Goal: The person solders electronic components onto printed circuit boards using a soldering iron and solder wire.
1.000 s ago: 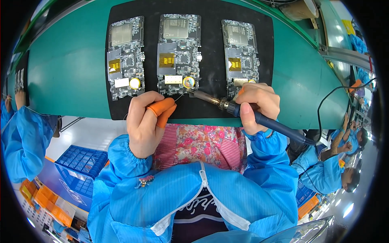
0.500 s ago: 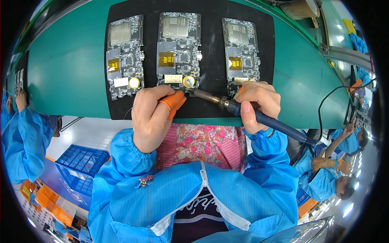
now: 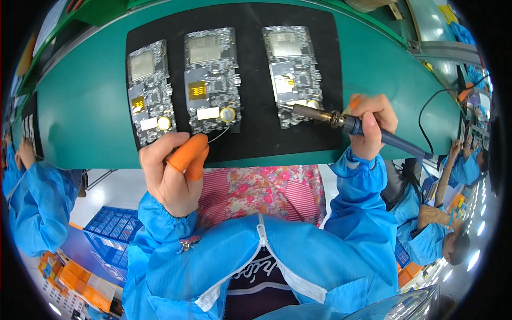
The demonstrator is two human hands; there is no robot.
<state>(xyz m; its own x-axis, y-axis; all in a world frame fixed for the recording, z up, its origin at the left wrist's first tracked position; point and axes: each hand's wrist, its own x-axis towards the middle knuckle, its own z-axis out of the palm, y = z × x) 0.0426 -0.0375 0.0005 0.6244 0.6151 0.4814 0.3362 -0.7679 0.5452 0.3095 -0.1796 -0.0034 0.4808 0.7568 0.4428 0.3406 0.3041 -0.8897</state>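
Note:
Three narrow circuit boards lie on a black mat (image 3: 250,146): a left board (image 3: 154,85), a middle board (image 3: 214,74) and a right board (image 3: 295,66). Each carries a silver metal shield, a gold-coloured patch and a round yellow-rimmed part. My left hand (image 3: 173,178), with orange finger cots, pinches a thin solder wire (image 3: 220,134) whose end reaches the lower edge of the middle board. In my right hand (image 3: 377,125) is a soldering iron (image 3: 313,112), pointing left. Its tip is over the lower part of the right board; whether it touches I cannot tell.
A green table (image 3: 80,106) spreads around the mat. The iron's black cable (image 3: 421,120) curves away at the right. A blue crate (image 3: 112,229) stands below the table at left. Co-workers in blue sit at the left (image 3: 40,202) and right.
The soldering iron has moved right, from the middle board's lower end to the right board. My left hand has drawn back toward me and left, exposing the solder wire. The view has shifted slightly.

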